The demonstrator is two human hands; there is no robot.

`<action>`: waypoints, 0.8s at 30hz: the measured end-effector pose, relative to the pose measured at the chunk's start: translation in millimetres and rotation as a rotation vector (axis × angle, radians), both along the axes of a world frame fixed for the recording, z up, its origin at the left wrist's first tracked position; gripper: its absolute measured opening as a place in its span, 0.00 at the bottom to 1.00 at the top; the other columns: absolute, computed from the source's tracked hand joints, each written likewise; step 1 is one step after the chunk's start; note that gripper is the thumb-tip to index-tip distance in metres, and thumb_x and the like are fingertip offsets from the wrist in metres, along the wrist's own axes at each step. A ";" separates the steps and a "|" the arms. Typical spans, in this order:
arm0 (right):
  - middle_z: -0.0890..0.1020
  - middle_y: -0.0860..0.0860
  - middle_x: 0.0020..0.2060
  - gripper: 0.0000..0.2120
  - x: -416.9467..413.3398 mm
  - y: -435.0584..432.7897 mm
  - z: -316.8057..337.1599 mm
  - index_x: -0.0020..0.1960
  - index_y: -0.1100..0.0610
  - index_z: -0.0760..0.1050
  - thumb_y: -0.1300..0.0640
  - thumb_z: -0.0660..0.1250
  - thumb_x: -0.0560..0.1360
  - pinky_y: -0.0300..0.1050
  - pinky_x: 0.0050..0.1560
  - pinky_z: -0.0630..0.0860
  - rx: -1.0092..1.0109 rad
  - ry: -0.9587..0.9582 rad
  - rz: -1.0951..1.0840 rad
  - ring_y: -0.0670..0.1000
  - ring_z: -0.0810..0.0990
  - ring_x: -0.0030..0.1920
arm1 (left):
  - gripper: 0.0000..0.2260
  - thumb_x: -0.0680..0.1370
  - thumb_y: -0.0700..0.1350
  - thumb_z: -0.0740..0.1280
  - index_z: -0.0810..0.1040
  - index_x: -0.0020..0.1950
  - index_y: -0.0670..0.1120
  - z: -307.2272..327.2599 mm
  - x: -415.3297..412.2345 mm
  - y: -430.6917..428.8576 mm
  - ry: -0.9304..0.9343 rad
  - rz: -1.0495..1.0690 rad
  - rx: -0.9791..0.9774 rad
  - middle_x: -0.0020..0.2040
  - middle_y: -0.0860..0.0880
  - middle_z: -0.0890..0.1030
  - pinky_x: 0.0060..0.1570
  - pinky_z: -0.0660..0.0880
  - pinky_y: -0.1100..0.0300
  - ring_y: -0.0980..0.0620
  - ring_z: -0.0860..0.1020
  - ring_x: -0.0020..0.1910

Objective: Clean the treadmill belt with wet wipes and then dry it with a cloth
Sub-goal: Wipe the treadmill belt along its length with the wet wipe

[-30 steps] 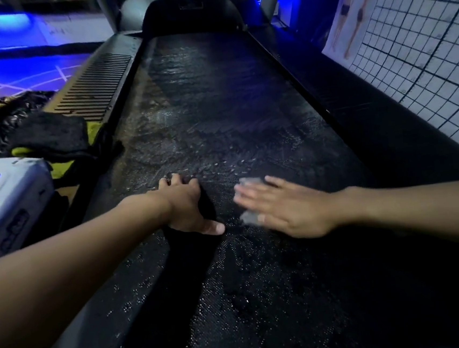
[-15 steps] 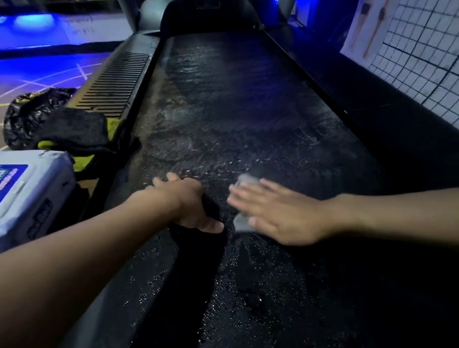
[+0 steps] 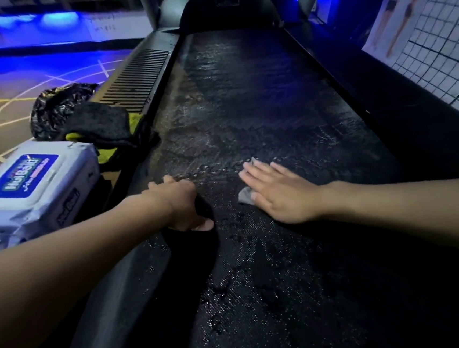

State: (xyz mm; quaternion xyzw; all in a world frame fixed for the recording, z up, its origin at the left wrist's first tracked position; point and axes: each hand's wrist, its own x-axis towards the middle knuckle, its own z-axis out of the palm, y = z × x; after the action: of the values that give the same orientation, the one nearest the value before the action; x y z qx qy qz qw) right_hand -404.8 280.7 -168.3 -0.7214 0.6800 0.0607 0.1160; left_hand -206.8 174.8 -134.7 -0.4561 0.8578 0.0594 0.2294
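Pressing wet wipe (image 3: pixel 245 195) under my right hand (image 3: pixel 278 194), fingers straight, mid treadmill belt (image 3: pixel 244 102). Wipe looks limp, likely bunches; pin its centre. Left hand (image 3: pixel 180 203) curled near belt's left edge, grip unclear.

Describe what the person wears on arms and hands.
The left hand and right hand are gloveless, with no rings, watch or bands visible. The left forearm and right forearm are bare to the frame's edge; no sleeves in view.
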 end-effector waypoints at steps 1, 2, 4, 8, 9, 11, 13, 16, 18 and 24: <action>0.37 0.48 0.79 0.27 8.3 4.3 -2.4 0.81 0.51 0.39 0.47 0.42 0.85 0.49 0.77 0.33 -0.010 -0.016 0.066 0.47 0.33 0.78 | 0.42 0.66 0.71 0.70 0.65 0.70 0.45 -0.7 0.9 0.6 0.006 -0.007 -0.009 0.70 0.38 0.65 0.67 0.69 0.45 0.33 0.68 0.68; 0.37 0.47 0.79 0.27 15.5 11.1 -4.9 0.81 0.51 0.40 0.46 0.43 0.85 0.48 0.77 0.32 -0.017 -0.026 0.158 0.47 0.33 0.78 | 0.43 0.65 0.71 0.69 0.65 0.70 0.46 -1.4 2.0 1.2 0.013 -0.017 -0.014 0.70 0.38 0.65 0.67 0.69 0.45 0.34 0.68 0.68; 0.37 0.44 0.78 0.27 16.9 12.5 -3.7 0.81 0.50 0.40 0.46 0.43 0.85 0.47 0.77 0.32 -0.014 -0.045 0.260 0.44 0.32 0.77 | 0.44 0.65 0.72 0.69 0.64 0.71 0.45 -1.9 7.2 -0.8 0.029 -0.031 -0.002 0.71 0.38 0.64 0.68 0.68 0.48 0.35 0.67 0.70; 0.39 0.49 0.80 0.27 12.0 -14.1 -1.0 0.81 0.51 0.40 0.46 0.41 0.85 0.49 0.77 0.34 -0.021 -0.008 0.015 0.47 0.33 0.78 | 0.43 0.66 0.65 0.73 0.65 0.71 0.40 2.9 22.6 -9.2 0.089 -0.066 0.073 0.72 0.38 0.63 0.70 0.66 0.53 0.39 0.65 0.72; 0.39 0.49 0.80 0.27 20.7 -11.2 -2.6 0.81 0.52 0.40 0.46 0.42 0.85 0.48 0.77 0.33 -0.027 -0.036 0.073 0.48 0.33 0.78 | 0.43 0.67 0.63 0.74 0.64 0.72 0.39 2.9 25.8 -9.3 0.093 -0.080 0.077 0.74 0.38 0.61 0.71 0.64 0.54 0.39 0.62 0.74; 0.38 0.46 0.79 0.27 36.2 0.2 -7.5 0.81 0.51 0.40 0.45 0.43 0.85 0.47 0.77 0.33 -0.034 -0.061 0.261 0.46 0.34 0.78 | 0.44 0.70 0.61 0.72 0.59 0.75 0.38 0.6 32.9 -5.5 0.089 -0.100 0.056 0.77 0.37 0.55 0.74 0.58 0.56 0.42 0.55 0.77; 0.39 0.45 0.79 0.27 31.1 -7.4 -5.6 0.81 0.50 0.40 0.45 0.42 0.85 0.48 0.77 0.33 -0.039 -0.040 0.290 0.44 0.34 0.78 | 0.44 0.73 0.61 0.69 0.54 0.78 0.39 -2.3 38.9 0.6 0.091 -0.110 0.023 0.78 0.39 0.52 0.75 0.55 0.56 0.43 0.52 0.78; 0.39 0.50 0.80 0.28 30.4 -28.5 -1.0 0.81 0.52 0.40 0.46 0.41 0.85 0.50 0.77 0.33 -0.029 -0.013 0.046 0.48 0.34 0.78 | 0.39 0.73 0.65 0.66 0.61 0.74 0.41 -5.7 44.7 5.3 0.092 -0.115 -0.055 0.75 0.40 0.60 0.71 0.64 0.48 0.40 0.60 0.74; 0.40 0.52 0.80 0.28 48.9 -23.6 -4.0 0.81 0.55 0.41 0.47 0.43 0.85 0.48 0.77 0.34 -0.040 -0.031 0.148 0.50 0.35 0.79 | 0.36 0.73 0.66 0.65 0.65 0.70 0.42 -4.6 45.7 8.5 0.068 -0.131 -0.097 0.71 0.41 0.64 0.68 0.67 0.47 0.39 0.65 0.70; 0.41 0.52 0.80 0.28 53.3 -41.1 -1.6 0.81 0.55 0.41 0.47 0.43 0.85 0.47 0.78 0.37 -0.052 -0.045 0.086 0.48 0.36 0.79 | 0.30 0.77 0.67 0.55 0.71 0.64 0.43 2.4 54.8 21.3 0.028 -0.230 -0.197 0.62 0.43 0.70 0.64 0.70 0.51 0.42 0.72 0.63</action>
State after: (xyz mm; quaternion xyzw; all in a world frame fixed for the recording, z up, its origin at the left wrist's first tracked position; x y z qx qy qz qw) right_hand -351.5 239.5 -169.9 -0.7538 0.6471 0.0317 0.1095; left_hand -151.9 196.1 -132.2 -0.3743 0.9092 -0.0452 0.1768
